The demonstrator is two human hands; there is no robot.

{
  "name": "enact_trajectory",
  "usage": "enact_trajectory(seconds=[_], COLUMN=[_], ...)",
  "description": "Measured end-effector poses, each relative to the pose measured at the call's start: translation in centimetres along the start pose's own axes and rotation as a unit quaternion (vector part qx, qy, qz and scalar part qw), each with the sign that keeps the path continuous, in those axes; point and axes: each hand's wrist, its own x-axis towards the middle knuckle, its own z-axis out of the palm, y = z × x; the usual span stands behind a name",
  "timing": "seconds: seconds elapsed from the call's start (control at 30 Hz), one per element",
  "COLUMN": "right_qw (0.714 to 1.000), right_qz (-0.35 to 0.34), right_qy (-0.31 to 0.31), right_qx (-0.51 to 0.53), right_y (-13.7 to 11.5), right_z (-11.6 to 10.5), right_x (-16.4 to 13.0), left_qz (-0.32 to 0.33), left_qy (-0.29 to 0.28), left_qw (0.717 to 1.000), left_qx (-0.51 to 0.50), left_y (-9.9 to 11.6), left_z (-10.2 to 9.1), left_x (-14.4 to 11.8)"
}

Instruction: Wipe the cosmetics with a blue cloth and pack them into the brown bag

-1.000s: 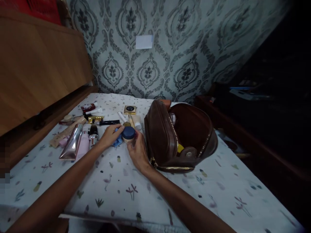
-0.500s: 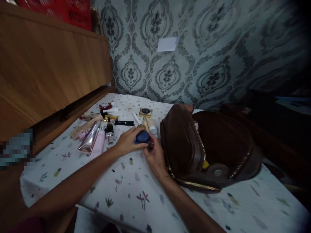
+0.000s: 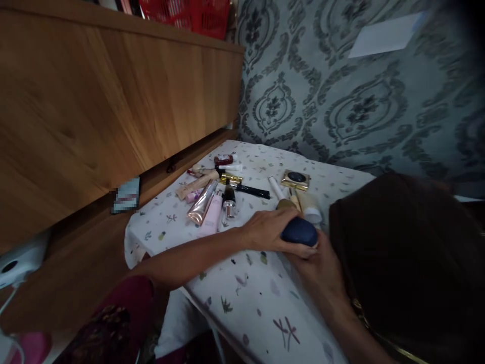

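My left hand (image 3: 269, 230) is closed around a dark blue rounded case (image 3: 299, 232), its exact kind unclear. Below and beside the case, my right hand (image 3: 322, 263) is closed against its near right side; most of those fingers are hidden. Just beyond my hands lie a white slim tube (image 3: 278, 188), a pale bottle with a white cap (image 3: 311, 210) and a gold compact with a dark round centre (image 3: 296, 179). Left of them are a rose-gold tube (image 3: 202, 203), a pink tube (image 3: 212, 215), a small dark bottle (image 3: 229, 199) and a black slim tube (image 3: 253, 191).
A brown leather bag (image 3: 409, 263) stands close to my right forearm. The printed tablecloth (image 3: 242, 298) covers the table, whose near edge runs below my arms. A wooden cabinet (image 3: 113, 101) borders the left side, and patterned wallpaper (image 3: 288, 101) rises behind.
My view has swung left, so the table items and bag appear farther right. The blue case stays between my hands, with my right fingers now more hidden.
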Motion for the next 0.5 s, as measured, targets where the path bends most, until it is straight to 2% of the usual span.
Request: enact_trajectory(seconds=[0.1,0.3,0.5], right_qw=[1.000,1.000,0.999], right_qz=[0.024,0.011,-0.037], right_qy=[0.009,-0.005,0.001], right_qx=[-0.007,-0.007,-0.038], right_y=[-0.5,0.6,0.2], right_z=[-0.2,-0.2,0.0], right_x=[-0.1,-0.1,-0.6], left_qz=[0.032,0.090,0.035], left_qy=[-0.009,-0.024,-0.052], left_qw=[0.999,0.986,0.984], left_qx=[0.033,0.136,0.165], left_y=[-0.1,-0.1,0.5], left_z=[-0.2,-0.2,-0.3], left_x=[-0.3,-0.4,-0.1])
